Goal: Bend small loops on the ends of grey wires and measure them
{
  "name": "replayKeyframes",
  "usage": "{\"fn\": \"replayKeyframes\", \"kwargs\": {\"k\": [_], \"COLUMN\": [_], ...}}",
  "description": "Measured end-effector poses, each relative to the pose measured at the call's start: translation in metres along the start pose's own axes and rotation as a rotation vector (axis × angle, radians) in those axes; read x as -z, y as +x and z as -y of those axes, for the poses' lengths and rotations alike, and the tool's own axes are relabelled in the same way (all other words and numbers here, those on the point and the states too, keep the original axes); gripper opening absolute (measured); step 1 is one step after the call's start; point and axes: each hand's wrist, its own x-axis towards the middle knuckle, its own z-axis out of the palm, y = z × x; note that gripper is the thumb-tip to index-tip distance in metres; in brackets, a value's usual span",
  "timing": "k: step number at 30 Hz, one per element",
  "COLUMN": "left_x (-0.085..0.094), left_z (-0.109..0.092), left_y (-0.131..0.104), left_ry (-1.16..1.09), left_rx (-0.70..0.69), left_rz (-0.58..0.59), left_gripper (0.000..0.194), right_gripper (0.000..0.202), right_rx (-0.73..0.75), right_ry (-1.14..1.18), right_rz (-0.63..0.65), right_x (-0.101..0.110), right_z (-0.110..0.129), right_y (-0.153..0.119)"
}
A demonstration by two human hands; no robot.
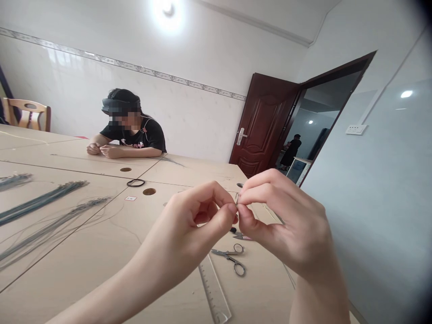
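My left hand [202, 216] is closed, thumb and forefinger pinched at a small thin loop of cord [236, 198]. From the right, my right hand [283, 220] pinches the same loop, its fingertips touching those of my left hand. Both hands are raised above the table. Below them lie open metal scissors [232, 258] and a clear ruler [212, 288]. A second cutting tool [241, 236] is partly hidden behind my right hand.
Bundles of grey-green cords [43, 198] lie on the wooden table [87, 261] at the left. Beyond are a black ring [135, 182], round holes and a small label [130, 198]. A person [135, 130] sits across the table; another stands past the doorway.
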Motion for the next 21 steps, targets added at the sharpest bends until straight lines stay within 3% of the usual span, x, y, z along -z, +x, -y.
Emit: {"fn": "replayKeyframes", "kwargs": {"k": [7, 13, 21], "left_x": [0.0030, 0.0022, 0.0029], "left_z": [-0.0027, 0.0005, 0.0031], "left_y": [0.0028, 0.0026, 0.0013], "left_ry": [-0.201, -0.105, -0.113], "left_rx": [0.052, 0.129, 0.108], "left_rz": [0.073, 0.066, 0.038], "left_gripper": [0.021, 0.019, 0.020], "right_gripper": [0.012, 0.011, 0.010], "right_rx": [0.053, 0.053, 0.046], "right_ry": [-0.114, -0.155, -0.150], "right_rz": [-0.021, -0.011, -0.005], "right_x": [-0.0011, 0.0011, 0.0006], "right_z": [0.0025, 0.0034, 0.0028], "right_y": [-0.0004, -0.0004, 0.0003]}}
